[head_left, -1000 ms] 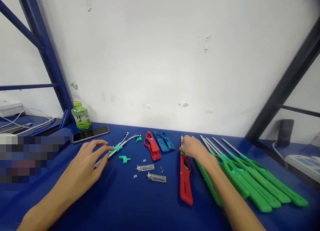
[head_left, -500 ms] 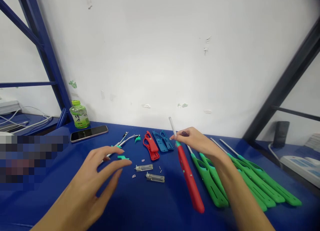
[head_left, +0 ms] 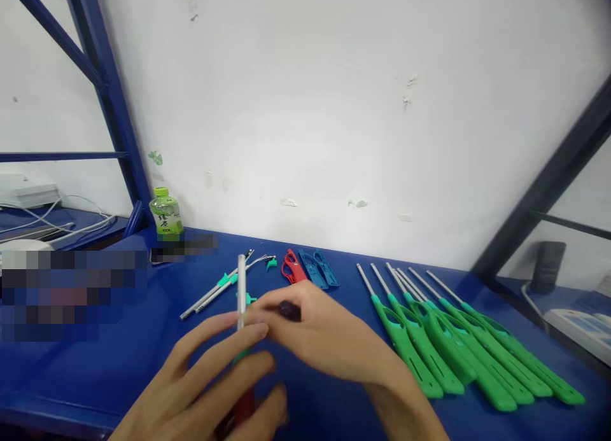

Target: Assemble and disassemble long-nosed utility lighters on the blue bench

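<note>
In front of me a red stick lighter [head_left: 242, 282] stands upright with its silver tube pointing up. My left hand [head_left: 210, 377] has its fingers curled around the red body and covers most of it. My right hand [head_left: 310, 339] pinches the lighter near the base of the tube, from the right. A small dark handle-like piece [head_left: 289, 310] is also tucked in the right hand; its kind is unclear. Behind the hands lie two loose metal tubes with teal collars [head_left: 222, 287], a teal trigger part [head_left: 247, 298], red half shells [head_left: 294, 269] and blue half shells [head_left: 319, 269].
Several green stick lighters [head_left: 449, 339] lie in a fanned row on the right of the blue table [head_left: 95, 371]. A green-capped bottle [head_left: 166, 213] and a partly blurred phone [head_left: 160, 255] stand and lie at the back left. A white wall [head_left: 310, 110] rises behind.
My right hand has brought the red lighter leftward and turned it more upright. My left hand has moved in and closed around its body. The view has shifted slightly.
</note>
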